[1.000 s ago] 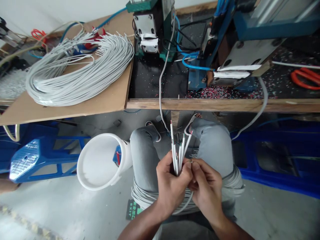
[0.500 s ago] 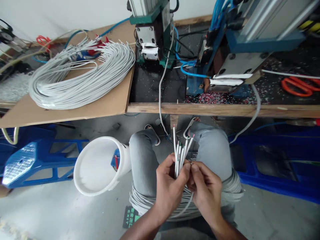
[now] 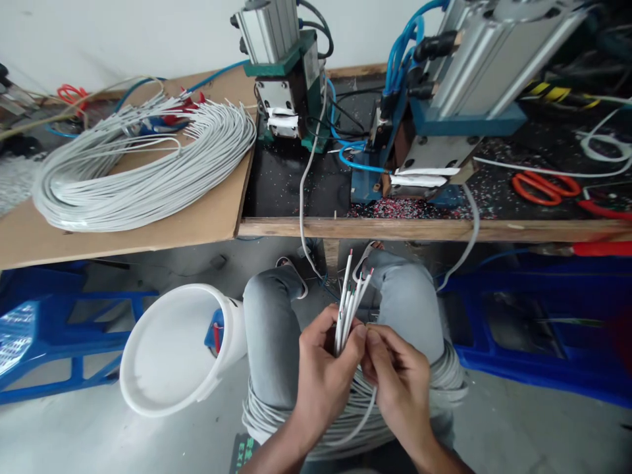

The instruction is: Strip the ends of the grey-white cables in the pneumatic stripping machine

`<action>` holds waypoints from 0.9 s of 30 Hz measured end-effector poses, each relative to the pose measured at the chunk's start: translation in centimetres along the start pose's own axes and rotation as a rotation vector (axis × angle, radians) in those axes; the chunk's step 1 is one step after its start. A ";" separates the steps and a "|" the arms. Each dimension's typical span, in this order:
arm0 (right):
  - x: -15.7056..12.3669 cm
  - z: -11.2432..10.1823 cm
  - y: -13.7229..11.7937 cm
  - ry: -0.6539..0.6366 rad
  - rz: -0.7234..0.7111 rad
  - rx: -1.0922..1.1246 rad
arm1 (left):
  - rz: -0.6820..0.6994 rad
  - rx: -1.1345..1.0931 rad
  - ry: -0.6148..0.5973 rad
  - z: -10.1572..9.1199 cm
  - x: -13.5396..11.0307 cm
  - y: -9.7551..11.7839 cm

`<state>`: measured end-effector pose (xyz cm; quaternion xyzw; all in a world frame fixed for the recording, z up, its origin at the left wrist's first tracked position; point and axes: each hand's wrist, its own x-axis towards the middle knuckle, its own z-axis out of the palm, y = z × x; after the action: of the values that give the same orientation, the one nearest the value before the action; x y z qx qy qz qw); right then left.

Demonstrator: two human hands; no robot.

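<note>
My left hand [image 3: 323,372] is closed round a bundle of white cables [image 3: 349,304], whose cut ends point up and show small red and green cores. Beside it, my right hand [image 3: 399,376] pinches at a cable end; the fingertips of both hands meet there and cover it. One grey-white cable [image 3: 364,416] runs down from the right hand to a coil of cable [image 3: 447,378] lying across my lap.
A large coil of white cable [image 3: 148,191] lies on cardboard [image 3: 217,227] at the left. Two pneumatic presses [image 3: 281,99] stand on the bench [image 3: 296,204], with orange-handled scissors [image 3: 540,187] at the right. A white bucket [image 3: 172,355] and blue stools [image 3: 64,339] stand below.
The view has shifted slightly, so bench and bucket sit differently in it. My hands stay together at the cable ends, and the bundle leans a little more to the right.
</note>
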<state>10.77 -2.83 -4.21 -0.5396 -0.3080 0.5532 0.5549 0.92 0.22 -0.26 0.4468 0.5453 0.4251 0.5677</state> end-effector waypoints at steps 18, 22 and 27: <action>-0.3 1.1 0.4 0.106 0.103 0.186 | 0.094 0.045 0.030 0.3 -0.1 -0.7; 0.1 0.0 -0.7 -0.065 0.010 0.017 | -0.008 -0.048 -0.073 -0.2 0.3 0.2; 1.4 -2.4 -2.1 -0.227 -0.460 -0.370 | -0.049 -0.187 -0.087 -0.9 1.0 0.5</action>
<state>13.90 -1.74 -3.17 -0.4825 -0.5772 0.4044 0.5200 0.02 1.32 0.03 0.3964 0.4890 0.4402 0.6403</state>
